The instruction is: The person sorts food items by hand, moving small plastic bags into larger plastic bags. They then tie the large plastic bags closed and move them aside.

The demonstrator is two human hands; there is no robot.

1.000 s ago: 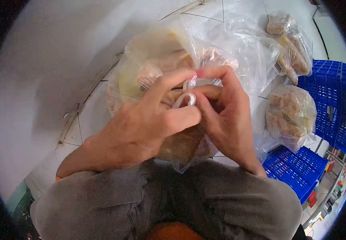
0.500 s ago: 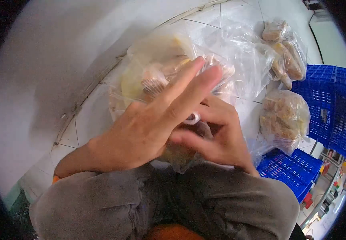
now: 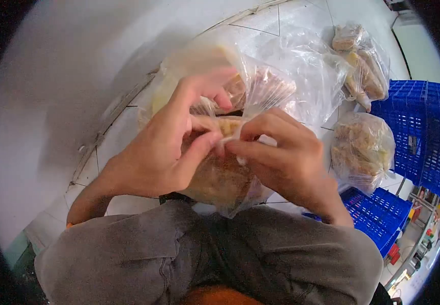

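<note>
A clear plastic bag (image 3: 220, 175) of brownish, pale-yellow lumps stands on the floor between my knees, its gathered top bunched under my fingers. My left hand (image 3: 161, 145) pinches the twisted plastic between thumb and a finger, its upper fingers raised and curled. From the other side, my right hand (image 3: 291, 157) is closed, thumb against forefinger, on the same gathered plastic. Behind them sits another clear bag (image 3: 268, 84) with pinkish and yellowish pieces, partly hidden by my left hand. I cannot make out exactly what the pieces are.
To the right, two more filled clear bags (image 3: 363, 150) (image 3: 365, 66) rest on the tiled floor. Blue plastic crates (image 3: 413, 127) (image 3: 370, 216) stand beside them. Loose clear plastic (image 3: 306, 76) lies behind the bags. A white wall (image 3: 77, 76) rises on the left.
My hands have moved apart from their crossed position. The left has turned and drawn back leftward, its extended fingers now curled; the right has shifted right. More of the near bag shows.
</note>
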